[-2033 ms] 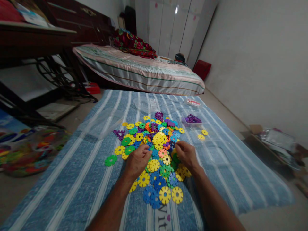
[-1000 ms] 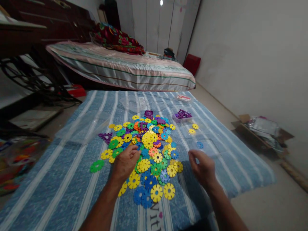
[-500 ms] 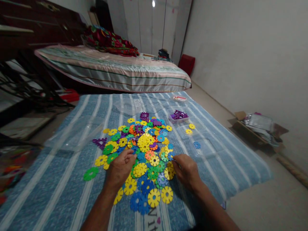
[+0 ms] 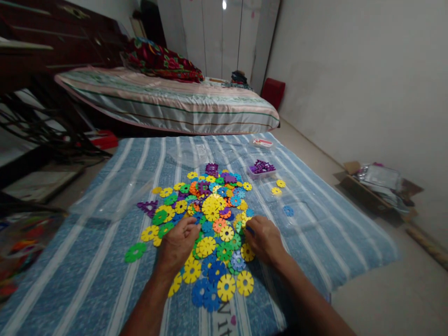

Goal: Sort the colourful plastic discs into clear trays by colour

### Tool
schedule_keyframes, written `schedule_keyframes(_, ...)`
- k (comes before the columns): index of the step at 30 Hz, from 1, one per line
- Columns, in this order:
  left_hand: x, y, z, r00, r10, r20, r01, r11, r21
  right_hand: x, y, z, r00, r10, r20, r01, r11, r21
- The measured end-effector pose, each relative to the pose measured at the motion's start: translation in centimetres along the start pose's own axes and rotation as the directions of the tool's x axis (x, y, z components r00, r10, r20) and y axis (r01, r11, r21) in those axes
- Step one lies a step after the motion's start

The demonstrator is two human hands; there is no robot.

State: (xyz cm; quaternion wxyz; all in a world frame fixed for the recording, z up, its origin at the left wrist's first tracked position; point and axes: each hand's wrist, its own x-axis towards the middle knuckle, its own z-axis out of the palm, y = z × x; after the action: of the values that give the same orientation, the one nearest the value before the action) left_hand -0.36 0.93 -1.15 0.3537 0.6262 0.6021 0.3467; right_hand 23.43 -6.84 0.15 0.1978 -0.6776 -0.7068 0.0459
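Plastic flower discs lie heaped mid-blanket. Left hand rests curled on the pile's near-left edge; right hand pinches a blue disc at the right edge.

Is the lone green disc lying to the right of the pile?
No, the green disc lies left of the pile, beyond the left hand.

Dark printed lettering sits on the blue striped blanket at its near edge, partly cut off and only partly legible as "Vit", beside a small pink heart. No other text is readable.
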Motion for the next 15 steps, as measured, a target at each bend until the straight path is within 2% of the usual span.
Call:
schedule_keyframes(4,0.3,-0.3,0.0,1.000,-0.011,-0.003,0.011,1.000,-0.009,4.1,-1.1,-0.5,0.994,0.058,0.098,-0.049,0.995,-0.084)
schedule_keyframes(8,0.4,-0.3,-0.2,1.000,-0.017,0.002,0.017,0.999,-0.044,7.7,-1.7,0.6,0.989,0.094,0.116,-0.079,0.989,-0.129)
schedule_keyframes(15,0.4,-0.4,-0.1,1.000,-0.005,-0.008,0.005,1.000,-0.019,7.7,-1.2,2.6,0.997,0.036,0.067,-0.027,0.990,-0.135)
